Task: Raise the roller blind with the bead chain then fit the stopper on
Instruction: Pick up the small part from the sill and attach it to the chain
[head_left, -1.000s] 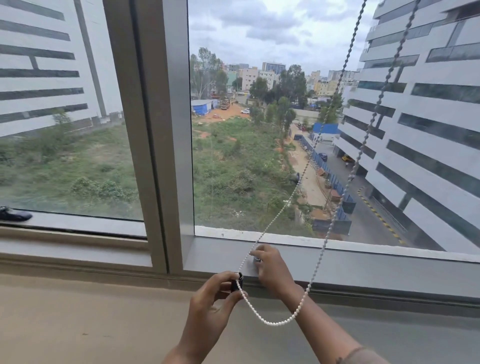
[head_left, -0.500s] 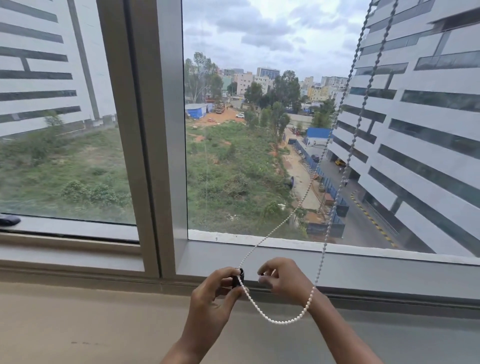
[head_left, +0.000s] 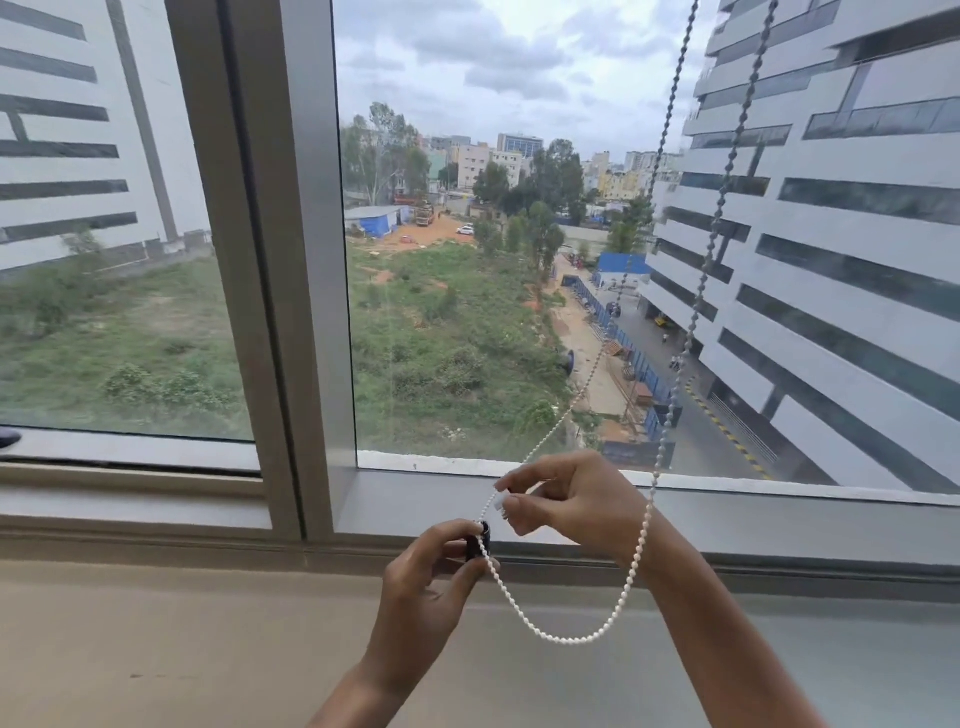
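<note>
A white bead chain (head_left: 574, 638) hangs in a loop from the upper right, its two strands running down across the window and sagging below my hands. My left hand (head_left: 423, 582) pinches a small black stopper (head_left: 477, 540) against the chain's left strand. Just above and right of it, my right hand (head_left: 571, 501) holds a small white piece (head_left: 500, 503) between thumb and fingers, close to the same strand. The chain's right strand passes behind my right wrist. The roller blind itself is out of view above.
A grey window frame with a thick vertical mullion (head_left: 280, 260) stands left of my hands. The grey sill (head_left: 156, 623) runs along the bottom of the view. A dark object (head_left: 8, 437) lies at the far left edge.
My right hand has lifted off the window frame ledge and come up over the stopper with the small white piece. My left hand has kept the black stopper on the chain.
</note>
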